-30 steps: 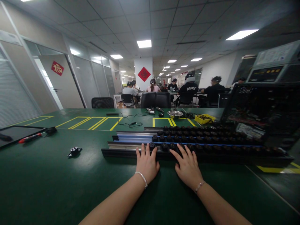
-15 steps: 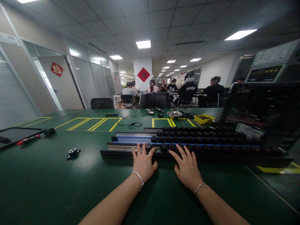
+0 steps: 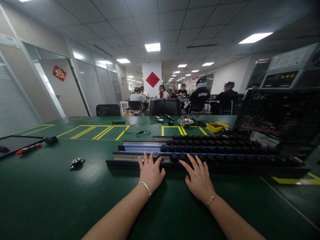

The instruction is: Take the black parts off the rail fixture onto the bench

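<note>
Several long black-edged rails lie side by side across the green table, filled on their right with rows of small black round-topped parts. My left hand (image 3: pixel 151 171) rests on the left stretch of the nearest rail (image 3: pixel 127 163), fingers spread, beside one black part (image 3: pixel 155 156) that sits apart from the others. Further right, my right hand (image 3: pixel 198 173) lies over the same rail with its fingers apart. Its fingertips are at the row of black parts (image 3: pixel 173 156); whether they press on them is hard to tell.
A loose black-and-white part (image 3: pixel 76 163) lies left of the rails. Beyond it are a red-handled screwdriver (image 3: pixel 28 149) and a black tray (image 3: pixel 17 143). Behind the rails stand a metal bowl (image 3: pixel 185 122) and a yellow tray (image 3: pixel 216 126). An open computer case (image 3: pixel 295 116) is at right.
My left hand has shifted slightly left, and the lone black part near its fingers has moved a little left too. My right hand stays nearly in place.
</note>
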`<state>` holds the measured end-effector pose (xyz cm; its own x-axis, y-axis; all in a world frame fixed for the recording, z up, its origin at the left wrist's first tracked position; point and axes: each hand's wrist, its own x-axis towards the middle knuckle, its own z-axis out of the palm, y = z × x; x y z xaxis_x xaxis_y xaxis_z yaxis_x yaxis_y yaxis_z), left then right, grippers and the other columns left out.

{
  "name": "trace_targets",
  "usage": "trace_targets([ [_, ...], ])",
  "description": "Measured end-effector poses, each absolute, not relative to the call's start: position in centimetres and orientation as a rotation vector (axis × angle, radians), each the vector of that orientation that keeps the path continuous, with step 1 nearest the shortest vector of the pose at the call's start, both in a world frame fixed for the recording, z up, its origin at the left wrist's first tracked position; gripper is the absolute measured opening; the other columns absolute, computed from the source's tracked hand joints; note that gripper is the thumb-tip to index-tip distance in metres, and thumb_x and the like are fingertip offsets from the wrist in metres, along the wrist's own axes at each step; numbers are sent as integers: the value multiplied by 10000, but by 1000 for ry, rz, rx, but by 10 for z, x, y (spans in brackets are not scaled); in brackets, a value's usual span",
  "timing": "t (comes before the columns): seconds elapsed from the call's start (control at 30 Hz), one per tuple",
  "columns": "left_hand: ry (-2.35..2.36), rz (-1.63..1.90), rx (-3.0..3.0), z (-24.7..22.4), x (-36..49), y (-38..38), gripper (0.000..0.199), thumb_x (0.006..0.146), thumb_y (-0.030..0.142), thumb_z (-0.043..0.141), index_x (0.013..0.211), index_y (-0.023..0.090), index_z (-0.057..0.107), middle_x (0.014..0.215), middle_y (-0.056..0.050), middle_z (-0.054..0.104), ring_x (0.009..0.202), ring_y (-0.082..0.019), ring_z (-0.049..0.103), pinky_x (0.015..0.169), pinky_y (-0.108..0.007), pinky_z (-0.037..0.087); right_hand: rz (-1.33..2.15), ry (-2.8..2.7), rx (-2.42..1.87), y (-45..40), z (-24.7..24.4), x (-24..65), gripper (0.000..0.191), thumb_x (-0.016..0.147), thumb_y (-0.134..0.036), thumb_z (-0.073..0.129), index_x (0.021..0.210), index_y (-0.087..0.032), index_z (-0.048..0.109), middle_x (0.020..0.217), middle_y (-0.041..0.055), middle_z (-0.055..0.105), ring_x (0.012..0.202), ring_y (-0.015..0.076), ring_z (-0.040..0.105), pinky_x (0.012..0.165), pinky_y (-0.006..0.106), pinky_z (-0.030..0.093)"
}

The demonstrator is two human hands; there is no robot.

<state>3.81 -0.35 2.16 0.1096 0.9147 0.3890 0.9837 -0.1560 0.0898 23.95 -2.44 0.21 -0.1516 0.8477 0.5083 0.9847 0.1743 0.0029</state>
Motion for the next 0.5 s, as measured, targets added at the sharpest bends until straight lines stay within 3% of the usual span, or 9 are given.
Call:
trace_targets([
  [0.5, -2006, -269, -2283, 43, 22, 4, 497, 793, 517, 413, 1271, 399, 476, 1381, -72, 444, 1313, -384, 269, 1025, -599, 172, -448, -2052, -1720, -23, 0, 240, 600, 740, -136, 454, 1280, -397, 451, 1444, -9, 314, 1342, 275, 189, 1064, 537, 172],
])
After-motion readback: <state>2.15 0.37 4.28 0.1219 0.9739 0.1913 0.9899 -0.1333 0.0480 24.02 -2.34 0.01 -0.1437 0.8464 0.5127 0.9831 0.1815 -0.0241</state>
